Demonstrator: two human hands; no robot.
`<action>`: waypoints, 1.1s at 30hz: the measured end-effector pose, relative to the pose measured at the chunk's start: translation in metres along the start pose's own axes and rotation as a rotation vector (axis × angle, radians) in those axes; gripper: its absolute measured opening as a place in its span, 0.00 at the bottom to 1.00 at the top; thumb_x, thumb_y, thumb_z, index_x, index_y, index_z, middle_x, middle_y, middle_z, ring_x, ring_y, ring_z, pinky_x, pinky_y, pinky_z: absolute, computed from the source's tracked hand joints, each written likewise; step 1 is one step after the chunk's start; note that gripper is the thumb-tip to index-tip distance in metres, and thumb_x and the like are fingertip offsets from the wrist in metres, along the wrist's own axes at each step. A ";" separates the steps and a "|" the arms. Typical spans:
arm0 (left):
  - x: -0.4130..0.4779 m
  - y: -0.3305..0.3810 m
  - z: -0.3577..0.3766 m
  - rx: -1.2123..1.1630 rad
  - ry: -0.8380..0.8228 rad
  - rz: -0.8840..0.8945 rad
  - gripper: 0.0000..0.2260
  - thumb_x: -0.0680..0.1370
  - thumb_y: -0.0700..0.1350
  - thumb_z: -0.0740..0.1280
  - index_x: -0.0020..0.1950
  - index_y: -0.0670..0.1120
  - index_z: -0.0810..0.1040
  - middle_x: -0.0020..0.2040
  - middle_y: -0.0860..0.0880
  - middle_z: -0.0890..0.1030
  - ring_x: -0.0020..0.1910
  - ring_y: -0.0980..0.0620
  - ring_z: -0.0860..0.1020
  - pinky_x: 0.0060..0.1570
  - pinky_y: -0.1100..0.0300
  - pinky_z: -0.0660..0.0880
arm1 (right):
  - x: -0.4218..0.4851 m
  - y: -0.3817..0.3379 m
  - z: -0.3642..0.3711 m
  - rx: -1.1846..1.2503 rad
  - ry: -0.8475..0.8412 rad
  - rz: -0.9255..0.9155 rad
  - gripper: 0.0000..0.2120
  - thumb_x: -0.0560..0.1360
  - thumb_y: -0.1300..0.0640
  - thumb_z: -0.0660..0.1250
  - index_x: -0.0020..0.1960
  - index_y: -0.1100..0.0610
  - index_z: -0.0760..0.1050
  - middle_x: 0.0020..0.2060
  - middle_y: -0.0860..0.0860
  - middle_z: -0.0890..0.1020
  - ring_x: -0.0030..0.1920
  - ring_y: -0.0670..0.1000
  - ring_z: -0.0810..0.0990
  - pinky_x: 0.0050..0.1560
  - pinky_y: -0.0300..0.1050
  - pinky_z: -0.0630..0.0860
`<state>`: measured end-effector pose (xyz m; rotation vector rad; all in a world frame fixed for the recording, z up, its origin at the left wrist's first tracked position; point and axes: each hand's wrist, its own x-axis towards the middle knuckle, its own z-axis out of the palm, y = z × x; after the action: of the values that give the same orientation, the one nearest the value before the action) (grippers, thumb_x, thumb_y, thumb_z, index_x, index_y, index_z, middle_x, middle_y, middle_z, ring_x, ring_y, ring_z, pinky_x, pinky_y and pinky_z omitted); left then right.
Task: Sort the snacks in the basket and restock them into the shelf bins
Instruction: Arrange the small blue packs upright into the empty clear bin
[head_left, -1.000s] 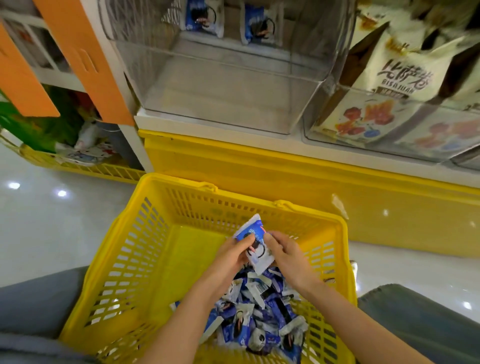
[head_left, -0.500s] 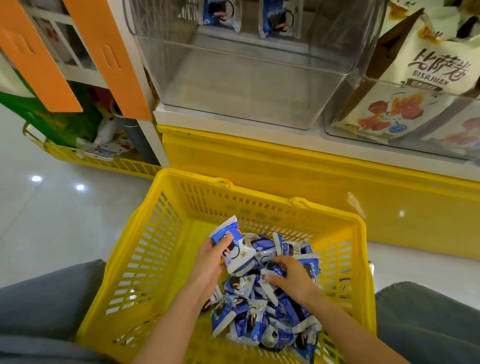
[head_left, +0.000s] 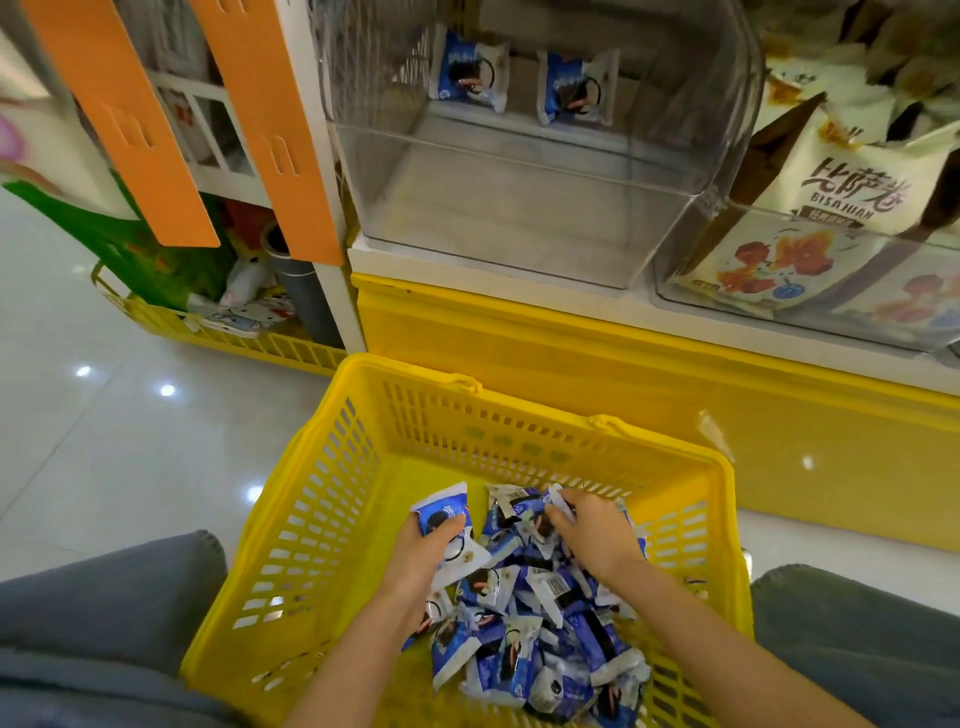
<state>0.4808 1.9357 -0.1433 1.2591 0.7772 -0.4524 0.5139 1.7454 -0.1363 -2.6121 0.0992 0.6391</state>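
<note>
A yellow plastic basket (head_left: 332, 499) sits on the floor between my knees, holding a heap of blue-and-white snack packets (head_left: 530, 654). My left hand (head_left: 426, 561) grips a blue-and-white packet (head_left: 447, 514) above the heap's left side. My right hand (head_left: 592, 535) reaches into the far part of the heap and pinches another packet (head_left: 558, 496) at its fingertips. Above, a clear shelf bin (head_left: 519, 208) holds two of the same packets (head_left: 470, 75) standing at its back.
A second clear bin (head_left: 810, 291) to the right is filled with white pastry bags. The yellow shelf base (head_left: 571, 364) runs behind the basket. Orange panels (head_left: 270, 130) and a low yellow tray of toys (head_left: 234, 332) stand at the left, beside glossy floor.
My left hand keeps its packet and has drifted left. My right hand has let go of that packet, moved into the heap and closed its fingers on another one.
</note>
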 end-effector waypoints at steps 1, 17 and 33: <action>-0.003 -0.001 -0.001 0.010 0.021 0.005 0.13 0.75 0.45 0.69 0.54 0.50 0.65 0.50 0.51 0.74 0.47 0.52 0.71 0.52 0.54 0.65 | -0.001 -0.007 -0.006 0.104 0.006 -0.001 0.12 0.81 0.52 0.57 0.46 0.57 0.74 0.28 0.50 0.71 0.27 0.49 0.69 0.28 0.42 0.64; -0.076 0.077 0.012 -0.059 -0.106 0.390 0.13 0.76 0.51 0.65 0.60 0.52 0.72 0.54 0.53 0.79 0.50 0.59 0.78 0.49 0.57 0.74 | -0.072 -0.104 -0.084 1.088 -0.033 -0.067 0.13 0.80 0.53 0.56 0.56 0.58 0.74 0.50 0.50 0.81 0.54 0.50 0.80 0.40 0.30 0.77; -0.122 0.210 0.011 0.238 -0.114 0.798 0.13 0.74 0.43 0.70 0.55 0.49 0.70 0.47 0.54 0.77 0.44 0.62 0.76 0.34 0.78 0.71 | -0.064 -0.152 -0.219 1.499 0.008 -0.261 0.13 0.78 0.55 0.60 0.58 0.61 0.74 0.47 0.58 0.84 0.49 0.57 0.84 0.40 0.46 0.81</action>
<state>0.5478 1.9690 0.0883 1.6273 0.0827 0.0415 0.5756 1.7831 0.1281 -1.1423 0.1527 0.2402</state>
